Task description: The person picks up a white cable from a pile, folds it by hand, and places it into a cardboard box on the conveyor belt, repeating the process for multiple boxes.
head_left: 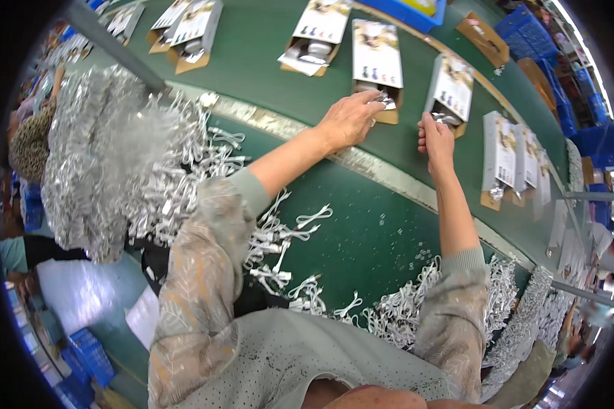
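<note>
My left hand [349, 121] reaches to the near, open end of a white printed box [377, 58] with a brown cardboard flap. Its fingers bend over something silvery at the opening; what they grip is hidden. My right hand [438, 142] is closed in a pinch at the open end of another white box [451, 85], with shiny silver wrapping [446, 118] showing beside the fingertips. Both boxes lie on a green belt [266, 88]. Bundled white cables [273, 238] are strewn on the green surface nearer to me, below my left forearm.
More open white boxes [323, 20] lie on the belt to the left and right. A pale rail [389, 174] borders the belt. Silvery wrapped packets [89, 157] are heaped at left, and more cables [406, 307] at front right. A blue bin [396, 10] stands beyond.
</note>
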Available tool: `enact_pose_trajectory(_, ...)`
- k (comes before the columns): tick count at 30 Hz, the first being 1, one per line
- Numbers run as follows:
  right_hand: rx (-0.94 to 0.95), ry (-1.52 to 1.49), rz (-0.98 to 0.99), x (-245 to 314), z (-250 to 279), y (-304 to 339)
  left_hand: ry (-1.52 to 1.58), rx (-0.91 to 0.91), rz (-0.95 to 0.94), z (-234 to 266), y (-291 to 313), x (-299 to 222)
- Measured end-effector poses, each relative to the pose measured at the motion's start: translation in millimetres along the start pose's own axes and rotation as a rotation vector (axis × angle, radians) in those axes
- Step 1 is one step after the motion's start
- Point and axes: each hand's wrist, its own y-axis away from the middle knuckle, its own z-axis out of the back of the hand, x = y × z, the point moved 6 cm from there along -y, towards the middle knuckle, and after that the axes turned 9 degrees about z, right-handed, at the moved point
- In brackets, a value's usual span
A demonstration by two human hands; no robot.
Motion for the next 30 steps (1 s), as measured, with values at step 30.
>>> enact_pose_trajectory(30, 0.206, -0.678, -0.396, -3.6, -52.8, 128.6, -0.143, 0.355, 0.437, 95.4, 207.7, -69.4)
